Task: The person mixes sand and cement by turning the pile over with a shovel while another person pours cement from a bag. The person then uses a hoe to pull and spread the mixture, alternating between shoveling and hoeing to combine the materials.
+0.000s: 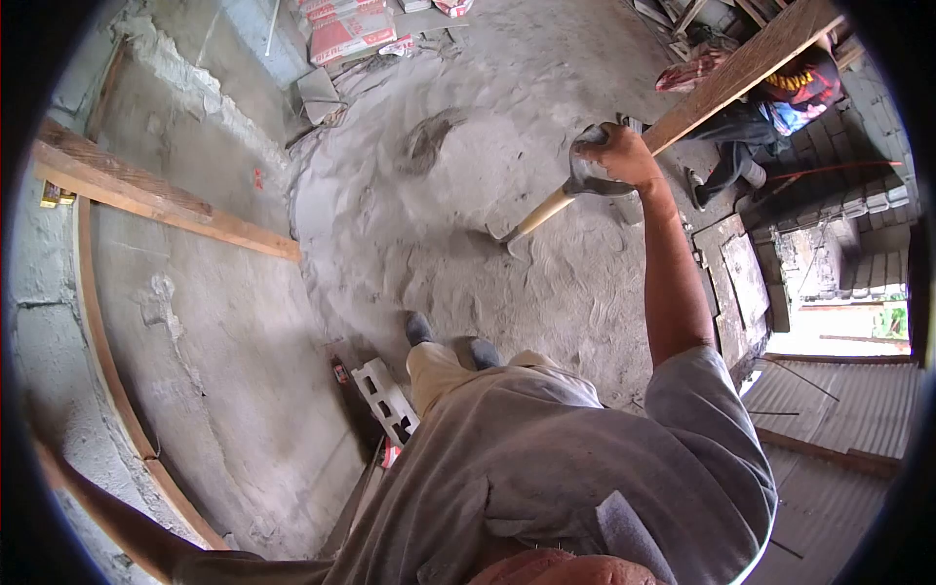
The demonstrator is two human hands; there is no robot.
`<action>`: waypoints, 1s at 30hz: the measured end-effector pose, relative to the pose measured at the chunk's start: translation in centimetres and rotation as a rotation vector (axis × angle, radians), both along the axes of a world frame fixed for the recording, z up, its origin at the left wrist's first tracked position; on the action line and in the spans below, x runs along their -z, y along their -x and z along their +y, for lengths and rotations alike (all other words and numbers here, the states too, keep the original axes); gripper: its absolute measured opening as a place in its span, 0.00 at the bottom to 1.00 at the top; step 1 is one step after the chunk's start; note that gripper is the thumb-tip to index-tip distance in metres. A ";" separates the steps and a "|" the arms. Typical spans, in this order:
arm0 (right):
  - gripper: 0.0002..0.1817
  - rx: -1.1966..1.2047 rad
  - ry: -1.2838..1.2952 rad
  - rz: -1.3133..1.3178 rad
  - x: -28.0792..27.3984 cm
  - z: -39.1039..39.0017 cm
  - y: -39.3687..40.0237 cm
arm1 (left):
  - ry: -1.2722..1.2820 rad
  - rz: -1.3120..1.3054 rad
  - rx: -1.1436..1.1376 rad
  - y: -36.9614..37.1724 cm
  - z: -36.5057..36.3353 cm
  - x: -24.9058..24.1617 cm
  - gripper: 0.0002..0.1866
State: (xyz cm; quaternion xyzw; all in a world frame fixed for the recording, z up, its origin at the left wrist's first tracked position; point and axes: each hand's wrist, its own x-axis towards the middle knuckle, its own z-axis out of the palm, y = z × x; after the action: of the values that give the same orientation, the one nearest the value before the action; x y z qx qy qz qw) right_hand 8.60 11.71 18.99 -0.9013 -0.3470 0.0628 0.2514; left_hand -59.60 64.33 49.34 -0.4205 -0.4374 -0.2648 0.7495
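Note:
My right hand [619, 156] is closed around the dark D-shaped grip of a shovel [542, 213]. Its short wooden shaft slants down to the left, and the blade end sits low against the grey powdery mix [546, 278], where most of the blade is hidden. Over at the far left, my left arm reaches toward the block wall; my left hand [44, 414] fades into the dark rim of the view, so its fingers cannot be made out. Both my boots [418, 328] stand at the near side of the mix.
Cement bags [351, 31] are stacked at the back. A hollow block [385, 400] leans beside my legs. Timber [175, 200] juts from the left wall. Another person [751, 127] is at the upper right, partly behind a long plank [741, 73]. Corrugated sheets [838, 405] lie at right.

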 end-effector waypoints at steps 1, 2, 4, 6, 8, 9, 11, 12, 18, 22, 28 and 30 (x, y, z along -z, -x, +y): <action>0.20 -0.047 -0.003 -0.044 0.6 -0.5 -0.6 | -0.009 0.008 0.004 -0.1 0.0 0.0 0.34; 0.20 -0.093 -0.007 -0.088 1.2 -1.0 -1.2 | -0.018 0.014 0.009 -0.1 0.1 0.0 0.34; 0.20 -0.041 0.010 -0.043 0.8 -1.3 -0.8 | -0.020 0.011 0.005 -0.1 0.2 0.0 0.34; 0.21 0.073 -0.017 0.056 -0.8 -1.2 0.7 | -0.020 0.007 0.001 0.2 0.3 -0.1 0.34; 0.21 0.177 -0.048 0.137 -1.3 -1.6 1.3 | -0.101 0.067 -0.005 0.5 0.8 -0.2 0.33; 0.22 0.157 -0.077 0.129 -0.9 -1.9 1.3 | -0.098 0.066 0.003 0.4 0.6 -0.2 0.33; 0.22 0.148 -0.102 0.118 -0.6 -2.6 1.0 | -0.034 0.012 -0.067 0.0 0.1 -0.2 0.33; 0.23 0.158 -0.077 0.093 -0.8 -2.5 1.2 | -0.044 0.021 -0.031 0.1 0.3 -0.3 0.32; 0.25 0.029 0.040 -0.065 0.0 -3.5 0.8 | 0.022 -0.005 -0.013 -0.2 -0.5 -0.1 0.32; 0.26 0.168 -0.015 0.019 -0.5 -3.5 1.7 | -0.010 -0.046 0.058 1.0 1.2 -0.4 0.31; 0.26 0.196 -0.023 0.056 -0.9 -3.7 2.4 | 0.006 0.008 -0.083 -0.3 -0.7 -0.4 0.32; 0.26 0.181 -0.030 0.042 -0.6 -4.2 2.0 | 0.002 0.010 -0.057 -0.4 -0.6 -0.2 0.32</action>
State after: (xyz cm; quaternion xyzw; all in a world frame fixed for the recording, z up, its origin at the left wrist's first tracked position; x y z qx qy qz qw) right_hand 6.58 7.47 19.56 -0.9237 -0.2595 0.0535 0.2767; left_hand -59.23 63.69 49.57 -0.4101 -0.4456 -0.2408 0.7585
